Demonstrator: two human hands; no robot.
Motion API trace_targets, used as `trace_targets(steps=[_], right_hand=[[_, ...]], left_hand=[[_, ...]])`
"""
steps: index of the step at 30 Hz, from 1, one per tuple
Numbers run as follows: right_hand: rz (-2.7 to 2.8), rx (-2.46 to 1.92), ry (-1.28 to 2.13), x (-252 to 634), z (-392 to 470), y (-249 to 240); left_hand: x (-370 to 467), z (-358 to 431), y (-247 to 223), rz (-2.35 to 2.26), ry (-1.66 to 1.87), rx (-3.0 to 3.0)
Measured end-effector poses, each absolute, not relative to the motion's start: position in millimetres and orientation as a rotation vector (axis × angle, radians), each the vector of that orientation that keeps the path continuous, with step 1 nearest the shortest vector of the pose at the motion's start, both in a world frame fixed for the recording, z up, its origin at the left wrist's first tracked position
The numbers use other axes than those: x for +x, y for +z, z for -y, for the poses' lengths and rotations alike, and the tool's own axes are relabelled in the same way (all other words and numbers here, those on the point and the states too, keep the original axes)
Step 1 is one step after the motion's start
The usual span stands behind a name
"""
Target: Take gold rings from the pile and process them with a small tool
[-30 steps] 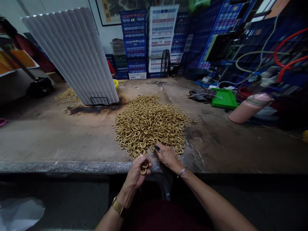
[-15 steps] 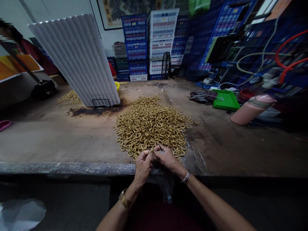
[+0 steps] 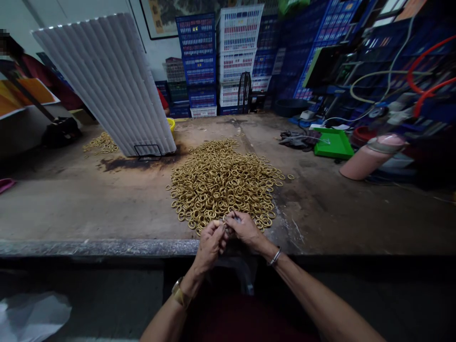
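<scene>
A heap of brass-coloured rings (image 3: pixel 221 175) lies on the worktable (image 3: pixel 107 204), spreading almost to the front edge. At its near side my left hand (image 3: pixel 212 240) is closed, fingertips pinching a ring (image 3: pixel 224 219) that shows only in part. Meeting it there, my right hand (image 3: pixel 247 230) is closed round a small, thin dark tool (image 3: pixel 234 215); its tip pokes out above the fingers, and its kind is too small to make out. Both hands' fingertips come together over the ring.
A corrugated pale panel (image 3: pixel 103 85) stands in a wire holder on the left, with more rings (image 3: pixel 101 143) behind it. Right lie a green tray (image 3: pixel 334 143), dark gloves (image 3: pixel 297 140) and a pink cylinder (image 3: pixel 370 156). Stacked crates (image 3: pixel 238 42) rise behind; a person (image 3: pixel 46 80) is far left.
The view has tilted slightly, so the scene sits a little higher. My hands stay together at the ring, with only small finger shifts.
</scene>
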State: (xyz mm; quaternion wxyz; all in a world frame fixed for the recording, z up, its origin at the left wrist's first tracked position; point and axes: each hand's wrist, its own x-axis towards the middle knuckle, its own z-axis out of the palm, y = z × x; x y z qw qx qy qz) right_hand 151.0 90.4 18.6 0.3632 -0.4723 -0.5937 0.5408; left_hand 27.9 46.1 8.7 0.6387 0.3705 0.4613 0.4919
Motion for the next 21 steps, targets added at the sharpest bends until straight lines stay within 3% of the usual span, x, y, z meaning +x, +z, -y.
trace_targets(steps=[5, 12, 21], right_hand=[[1.509, -1.237, 1.450, 154, -91, 13], [2.038, -1.304, 0.836, 159, -81, 13], [2.383, -1.412, 0.650, 159, -77, 14]], left_hand=[[29, -42, 12, -0.981, 1.168, 0.761], [29, -40, 14, -1.027, 1.187, 0.781], [25, -39, 10, -1.093, 1.175, 0.935]])
